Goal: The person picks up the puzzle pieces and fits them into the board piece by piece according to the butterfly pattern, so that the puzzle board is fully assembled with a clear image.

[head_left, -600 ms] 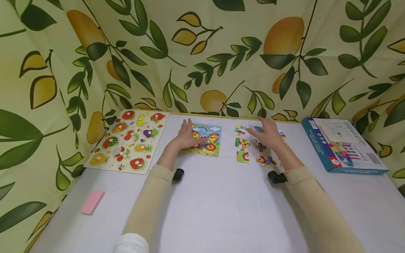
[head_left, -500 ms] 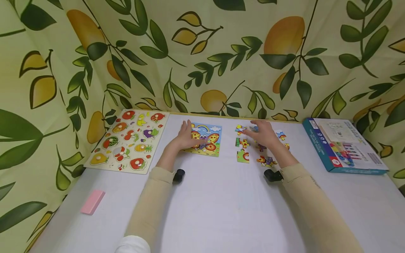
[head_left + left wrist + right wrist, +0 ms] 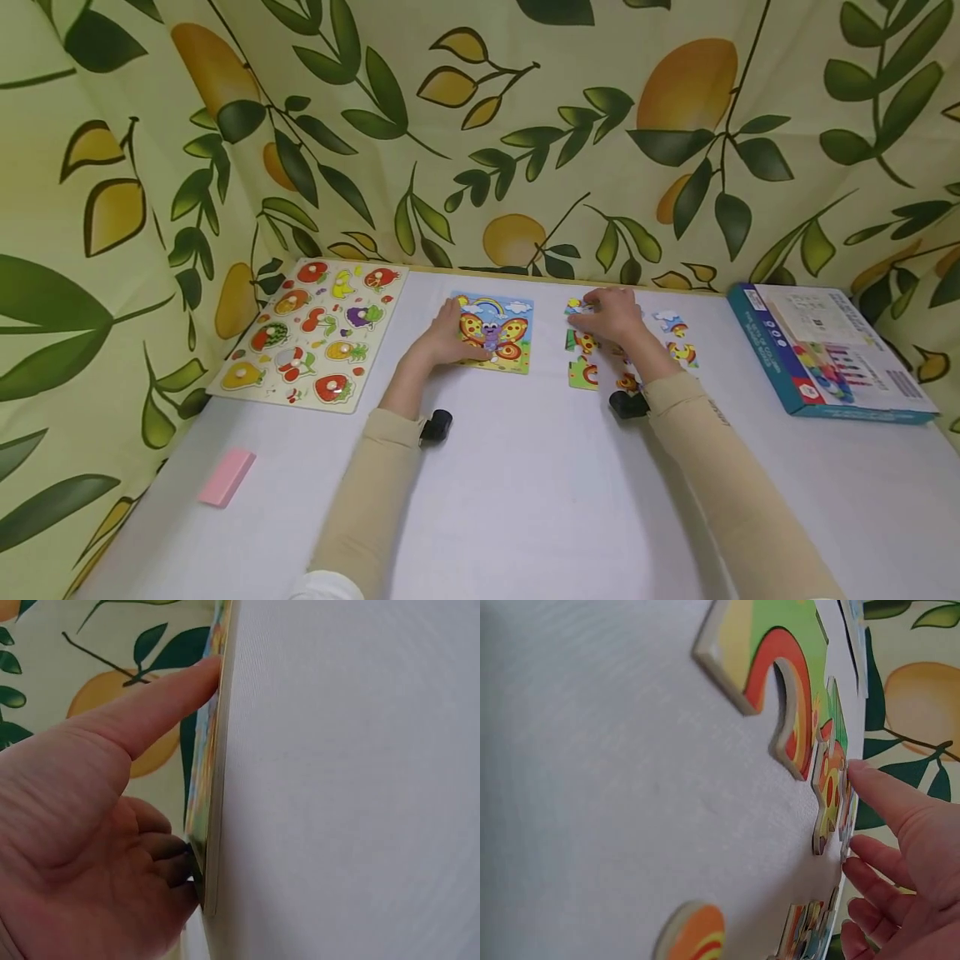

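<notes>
The butterfly puzzle board [image 3: 506, 312] lies flat at the far middle of the table. My left hand [image 3: 438, 337] holds it at its left side; the left wrist view shows the thumb [image 3: 169, 705] along its near edge and the other fingers curled at a corner. To the right, loose butterfly puzzle pieces [image 3: 582, 373] lie in spaced rows. At the top-left puzzle piece [image 3: 574, 305], my right hand [image 3: 618, 317] pinches with thumb and fingers, partly covering it. The right wrist view shows the thumb [image 3: 889, 796] against that piece, beyond nearer puzzle pieces [image 3: 791, 667].
On the left lies a fruit knob-puzzle board [image 3: 307, 333], with a pink block [image 3: 227, 477] nearer the front. A teal-edged box [image 3: 832, 354] stands at the right. The leaf-print curtain [image 3: 480, 125] hangs behind the table's far edge.
My right hand has moved left and lower onto the top-left puzzle piece, its fingers drawing together. My left thumb has slid down toward the board's near edge. The head view has shifted slightly.
</notes>
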Action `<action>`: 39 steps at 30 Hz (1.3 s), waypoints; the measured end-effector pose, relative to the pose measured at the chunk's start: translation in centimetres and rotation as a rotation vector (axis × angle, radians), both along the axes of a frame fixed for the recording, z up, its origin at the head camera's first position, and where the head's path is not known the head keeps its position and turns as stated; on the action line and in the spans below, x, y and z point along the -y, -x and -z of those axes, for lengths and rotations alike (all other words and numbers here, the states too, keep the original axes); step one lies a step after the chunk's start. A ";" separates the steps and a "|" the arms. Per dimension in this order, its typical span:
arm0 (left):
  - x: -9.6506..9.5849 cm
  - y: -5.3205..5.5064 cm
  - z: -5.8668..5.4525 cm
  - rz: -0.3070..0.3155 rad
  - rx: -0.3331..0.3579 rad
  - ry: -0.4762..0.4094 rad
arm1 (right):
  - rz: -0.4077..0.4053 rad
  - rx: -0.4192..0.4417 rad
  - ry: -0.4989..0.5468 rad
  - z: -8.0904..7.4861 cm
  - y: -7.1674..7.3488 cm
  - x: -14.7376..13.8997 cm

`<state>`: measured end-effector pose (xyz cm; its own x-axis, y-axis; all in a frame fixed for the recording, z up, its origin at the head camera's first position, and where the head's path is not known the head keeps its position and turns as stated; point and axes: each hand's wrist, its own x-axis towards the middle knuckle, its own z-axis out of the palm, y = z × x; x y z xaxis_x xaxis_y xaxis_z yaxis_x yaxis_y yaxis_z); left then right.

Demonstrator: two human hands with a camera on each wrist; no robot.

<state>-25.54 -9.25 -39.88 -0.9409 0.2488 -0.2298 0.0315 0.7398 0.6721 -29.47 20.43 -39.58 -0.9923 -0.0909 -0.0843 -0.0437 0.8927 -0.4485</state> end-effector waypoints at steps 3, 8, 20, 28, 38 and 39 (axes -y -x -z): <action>-0.2 -0.3 0.0 -0.017 -0.006 -0.010 | 0.021 0.024 0.012 0.1 0.3 0.1; -0.4 -0.6 0.1 -0.034 -0.025 -0.027 | 0.045 0.067 0.030 0.0 0.6 0.2; 0.4 -0.5 0.0 0.054 -0.025 0.096 | 0.015 0.041 0.141 -0.7 0.6 1.0; 1.1 -0.7 -0.3 0.115 -0.002 0.142 | 0.040 0.056 0.459 -1.3 0.6 4.4; -0.2 -1.0 -0.3 0.105 -0.050 0.161 | 0.000 0.125 0.608 -0.1 1.2 10.4; -0.2 -1.1 -0.4 0.106 -0.046 0.155 | -0.002 0.129 0.608 0.1 1.3 10.9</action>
<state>-24.43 -9.01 -39.51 -0.9217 0.3118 -0.2307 0.1425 0.8254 0.5463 -30.76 9.52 -39.69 -0.9774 -0.1618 -0.1360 0.0433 0.4763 -0.8782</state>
